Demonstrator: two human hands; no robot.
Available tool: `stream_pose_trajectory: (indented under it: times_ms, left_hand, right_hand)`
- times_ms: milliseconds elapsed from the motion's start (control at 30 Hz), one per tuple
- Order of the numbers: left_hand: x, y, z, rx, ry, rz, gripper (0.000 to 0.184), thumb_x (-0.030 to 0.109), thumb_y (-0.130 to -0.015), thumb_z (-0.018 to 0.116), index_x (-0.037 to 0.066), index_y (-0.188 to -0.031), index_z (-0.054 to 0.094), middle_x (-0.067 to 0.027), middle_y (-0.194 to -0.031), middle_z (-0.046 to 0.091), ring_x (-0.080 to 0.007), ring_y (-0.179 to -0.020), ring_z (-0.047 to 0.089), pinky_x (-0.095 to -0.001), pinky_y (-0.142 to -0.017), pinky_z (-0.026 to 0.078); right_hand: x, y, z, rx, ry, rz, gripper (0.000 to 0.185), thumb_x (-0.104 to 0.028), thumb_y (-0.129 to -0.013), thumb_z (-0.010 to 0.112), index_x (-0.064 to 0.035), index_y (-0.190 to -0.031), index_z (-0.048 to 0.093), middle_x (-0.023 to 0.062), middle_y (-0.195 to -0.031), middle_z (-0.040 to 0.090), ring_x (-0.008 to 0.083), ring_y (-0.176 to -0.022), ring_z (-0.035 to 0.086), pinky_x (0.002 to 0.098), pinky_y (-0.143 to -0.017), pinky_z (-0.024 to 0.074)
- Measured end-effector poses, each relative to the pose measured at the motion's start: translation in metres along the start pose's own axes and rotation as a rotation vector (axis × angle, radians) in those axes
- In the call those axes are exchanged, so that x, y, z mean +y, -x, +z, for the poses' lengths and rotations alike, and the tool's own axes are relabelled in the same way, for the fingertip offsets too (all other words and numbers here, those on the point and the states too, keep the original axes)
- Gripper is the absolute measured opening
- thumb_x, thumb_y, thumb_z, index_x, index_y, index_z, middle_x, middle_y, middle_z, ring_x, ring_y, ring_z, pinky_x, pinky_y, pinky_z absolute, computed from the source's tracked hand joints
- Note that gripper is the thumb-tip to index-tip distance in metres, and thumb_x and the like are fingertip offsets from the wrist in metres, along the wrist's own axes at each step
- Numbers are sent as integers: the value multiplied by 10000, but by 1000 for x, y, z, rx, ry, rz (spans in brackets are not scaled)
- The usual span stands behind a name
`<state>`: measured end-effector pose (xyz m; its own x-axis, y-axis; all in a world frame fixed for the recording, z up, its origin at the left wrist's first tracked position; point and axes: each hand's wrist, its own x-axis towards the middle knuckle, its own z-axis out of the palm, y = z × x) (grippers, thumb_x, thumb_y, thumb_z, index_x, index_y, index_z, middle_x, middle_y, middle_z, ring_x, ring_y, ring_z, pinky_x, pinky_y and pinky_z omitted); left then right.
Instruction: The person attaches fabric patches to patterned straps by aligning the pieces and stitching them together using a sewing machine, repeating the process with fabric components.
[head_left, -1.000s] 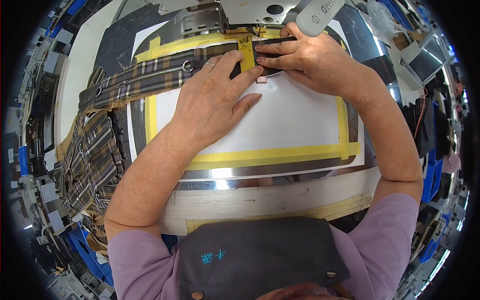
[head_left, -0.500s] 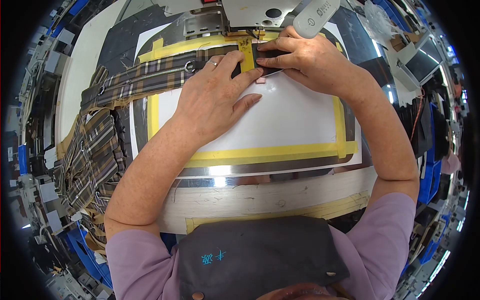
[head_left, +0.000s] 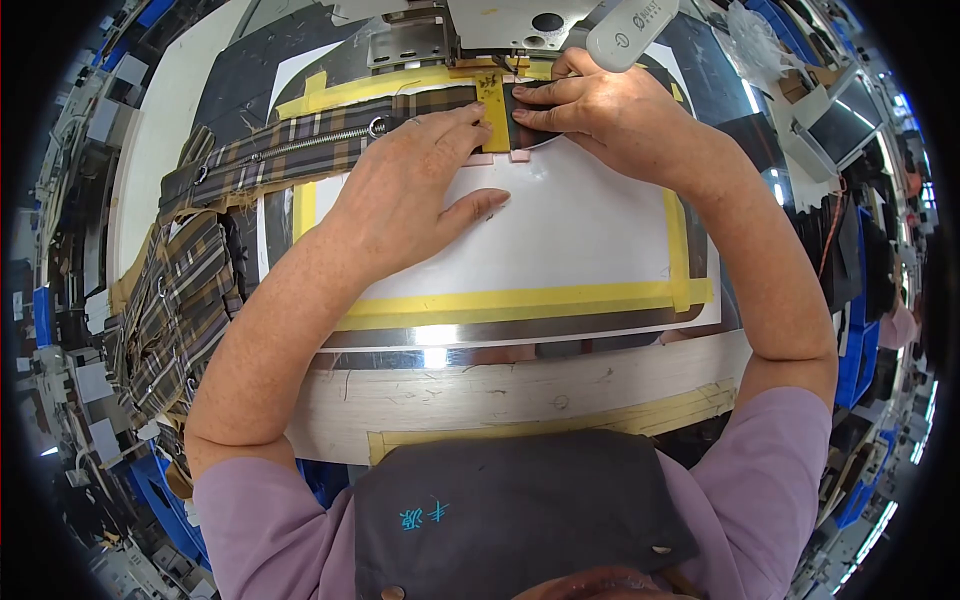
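Note:
My left hand (head_left: 408, 185) lies flat, fingers stretched and thumb apart, on the right end of a plaid fabric strip (head_left: 235, 165) with a zipper (head_left: 310, 145) and metal rings. Its fingertips reach the edge of a short yellow strip (head_left: 495, 130). From the other side, my right hand (head_left: 625, 115) rests two extended fingers on a small dark piece (head_left: 528, 136) right of the yellow strip; its remaining fingers are partly hidden. Small pink blocks (head_left: 519, 156) show at the lower edge. Underneath is a white sheet (head_left: 570, 230) bordered with yellow tape.
A machine head (head_left: 510, 25) stands just beyond my hands, with a white rounded device (head_left: 630, 35) beside it. More plaid pieces (head_left: 185, 305) are heaped at the left. A clear plastic bag (head_left: 755, 45) lies at the back right. The wooden table edge (head_left: 520, 395) is nearest me.
My left hand has slid left and slightly down, off the yellow strip's lower part, uncovering another pink block. My right hand stays nearly in place, fingers still on the dark piece.

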<state>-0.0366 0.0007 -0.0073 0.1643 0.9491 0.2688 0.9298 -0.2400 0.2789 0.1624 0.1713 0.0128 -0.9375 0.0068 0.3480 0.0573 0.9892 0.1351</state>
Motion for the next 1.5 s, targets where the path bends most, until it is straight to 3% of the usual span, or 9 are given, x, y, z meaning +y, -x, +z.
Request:
stream_pose_trajectory:
  times_ms: [633, 933, 1033, 1133, 1233, 1333, 1433, 1500]
  left_hand:
    - [-1, -8, 7, 27, -48, 60, 655, 447, -899, 718, -37, -1322, 590, -195, -1448, 541, -363, -1241, 593, -438, -1026, 499]
    - [-8, -14, 8, 21, -49, 57, 664, 432, -907, 708, -51, -1343, 577, -205, -1451, 540, -366, -1259, 586, -430, -1053, 485]
    - [-17, -20, 11, 14, -41, 50, 655, 416, -912, 702, -49, -1354, 576, -208, -1464, 530, -364, -1281, 574, -425, -1073, 471]
    - [-24, -26, 13, 30, 0, 23, 641, 396, -910, 704, -48, -1357, 583, -213, -1464, 533, -366, -1300, 563, -422, -1095, 452]
    - [-31, -33, 15, 62, 31, 22, 619, 375, -908, 703, -53, -1342, 597, -210, -1444, 555, -366, -1309, 558, -420, -1107, 439]
    - [-40, -39, 17, 68, 13, 18, 589, 379, -911, 687, -32, -1328, 619, -206, -1425, 575, -372, -1302, 562, -420, -1108, 438]
    - [-42, -46, 14, 29, -18, -7, 565, 398, -916, 665, 6, -1323, 638, -203, -1408, 591, -376, -1281, 576, -424, -1098, 443]
    - [-49, -46, 16, 12, -36, 3, 562, 416, -924, 645, 27, -1329, 636, -162, -1392, 609, -342, -1252, 592, -419, -1081, 462]
  right_hand:
    - [10, -1, 5, 19, -3, 7, 270, -100, -811, 728, -128, -1070, 798, 33, -1073, 765, 228, -1033, 699, 355, -939, 540]
    - [18, -4, 9, -12, -34, 51, 266, -144, -864, 712, -140, -1121, 781, 35, -1118, 750, 226, -1090, 675, 349, -965, 526]
    - [20, -10, 6, -138, -109, 192, 326, -95, -852, 720, -149, -1171, 758, 57, -1315, 652, 236, -1134, 648, 328, -1025, 535]
    - [28, -11, 14, -105, -102, 191, 303, -90, -866, 717, -136, -1163, 757, 64, -1396, 595, 239, -1148, 647, 322, -1044, 533]
    - [30, -23, 10, -218, -254, 419, 289, -75, -884, 708, -126, -1164, 755, 70, -1340, 639, 236, -1165, 645, 322, -1043, 533]
    - [34, -30, 8, -257, -226, 399, 285, -66, -893, 704, -120, -1169, 751, 83, -1269, 681, 237, -1176, 642, 318, -1028, 537]
    - [45, -35, 23, -196, -368, 520, 283, -69, -894, 701, -119, -1168, 751, 100, -1211, 706, 247, -1172, 644, 320, -1007, 541]
    - [49, -35, 30, -182, -395, 511, 276, -75, -901, 697, -123, -1167, 751, 98, -1219, 703, 255, -1164, 647, 327, -996, 543]
